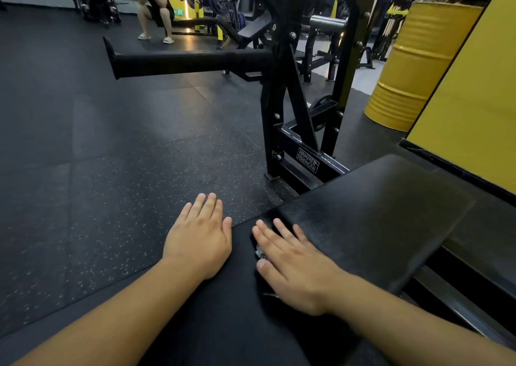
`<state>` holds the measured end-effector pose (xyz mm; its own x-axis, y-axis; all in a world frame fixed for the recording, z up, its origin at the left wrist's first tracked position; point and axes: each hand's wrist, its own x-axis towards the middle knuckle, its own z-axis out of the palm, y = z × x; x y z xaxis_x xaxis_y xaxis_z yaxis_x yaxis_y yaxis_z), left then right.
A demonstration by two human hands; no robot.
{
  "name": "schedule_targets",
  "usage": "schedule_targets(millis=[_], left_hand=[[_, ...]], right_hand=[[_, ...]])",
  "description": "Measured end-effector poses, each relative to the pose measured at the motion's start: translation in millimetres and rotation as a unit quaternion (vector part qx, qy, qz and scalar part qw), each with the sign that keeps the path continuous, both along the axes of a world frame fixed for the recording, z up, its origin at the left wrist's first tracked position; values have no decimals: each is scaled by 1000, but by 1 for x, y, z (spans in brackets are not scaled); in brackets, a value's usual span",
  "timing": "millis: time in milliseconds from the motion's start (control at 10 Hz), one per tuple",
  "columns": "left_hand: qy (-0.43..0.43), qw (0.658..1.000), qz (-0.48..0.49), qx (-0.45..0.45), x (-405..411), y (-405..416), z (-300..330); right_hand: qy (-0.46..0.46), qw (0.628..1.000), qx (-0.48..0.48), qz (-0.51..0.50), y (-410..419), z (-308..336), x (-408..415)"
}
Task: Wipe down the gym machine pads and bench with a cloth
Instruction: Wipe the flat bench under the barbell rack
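The black bench pad (377, 212) of the gym machine fills the right middle of the head view. My right hand (296, 265) lies flat with straight fingers at the pad's near left corner. It presses on a dark cloth (259, 252), of which only a small grey patterned bit shows beside the thumb. My left hand (199, 237) rests flat, fingers together, on a black surface just left of it and holds nothing. I cannot tell whether that black surface is another pad or clothing.
The machine's black steel frame (307, 160) rises behind the pad, with a thick black bar (181, 62) sticking out to the left. A yellow drum (413, 67) and a yellow wall panel (474, 100) stand at right. Speckled rubber floor (111, 170) spreads left; a person (155, 8) crouches far back.
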<state>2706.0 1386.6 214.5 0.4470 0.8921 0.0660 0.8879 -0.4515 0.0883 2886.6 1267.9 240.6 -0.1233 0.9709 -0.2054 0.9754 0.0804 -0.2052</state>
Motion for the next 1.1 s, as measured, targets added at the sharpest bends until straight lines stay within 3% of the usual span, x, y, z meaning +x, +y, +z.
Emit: schedule_targets(millis=[100,300,400,600,700,800,1000,1100], left_hand=[[2,1000,-5,-4,1,0,1],[11,1000,-15,-7,0,3,0],[17,1000,-20,-7,1,4,-1],[19,1000,-8,-9,0,3,-1],[17,1000,-7,-5,1,1,0],[10,1000,-7,-15,1,-1,1],[8,1000,-5,-23,-1,0,0],[5,1000,-4,-26,-2,2,0]], right_hand=[[-40,999,-2,-22,8,1,24],[-18,987,-2,-161,62,-3,69],[-3,984,7,-176,75,-6,52],[25,997,16,-72,52,-8,-12],[4,1000,16,-25,33,-8,-14],[-34,999,4,-40,35,-1,21],[-39,976,-25,-214,63,0,93],[-10,978,-4,-208,67,-3,68]])
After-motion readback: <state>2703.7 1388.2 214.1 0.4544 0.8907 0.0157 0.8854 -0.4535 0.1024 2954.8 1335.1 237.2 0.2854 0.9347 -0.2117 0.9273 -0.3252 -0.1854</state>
